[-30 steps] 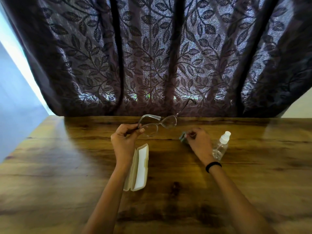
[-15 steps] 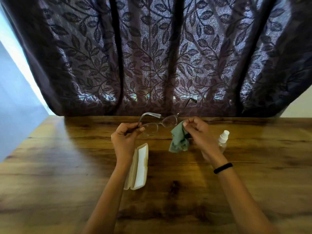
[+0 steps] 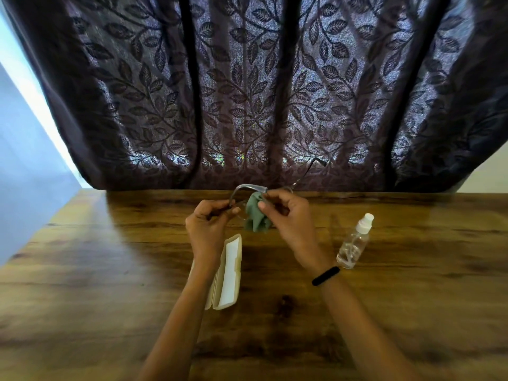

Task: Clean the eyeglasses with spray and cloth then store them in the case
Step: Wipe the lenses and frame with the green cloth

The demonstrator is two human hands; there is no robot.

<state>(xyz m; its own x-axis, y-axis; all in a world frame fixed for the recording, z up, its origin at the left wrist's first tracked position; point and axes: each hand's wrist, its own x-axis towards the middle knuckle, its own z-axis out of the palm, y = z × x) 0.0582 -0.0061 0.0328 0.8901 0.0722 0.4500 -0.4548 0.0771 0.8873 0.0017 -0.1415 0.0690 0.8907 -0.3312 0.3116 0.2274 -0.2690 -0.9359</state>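
Observation:
My left hand (image 3: 207, 226) pinches the frame of the eyeglasses (image 3: 248, 187), held above the wooden table (image 3: 110, 270) near its far edge. One temple arm sticks up to the right in front of the curtain. My right hand (image 3: 288, 215) pinches a green cloth (image 3: 256, 215) against a lens, which the cloth and fingers mostly hide. A cream eyeglass case (image 3: 228, 273) lies open on the table under my left wrist. The clear spray bottle (image 3: 354, 242) with a white nozzle lies tilted on the table to the right of my right hand.
A dark leaf-patterned curtain (image 3: 247, 92) hangs right behind the table's far edge. The table's left edge runs diagonally beside a pale wall (image 3: 24, 166). A black band (image 3: 325, 275) is on my right wrist.
My right hand picked the green cloth up from the table beside the bottle, carried it left and up, and now holds it against the eyeglasses. My left hand stayed nearly still.

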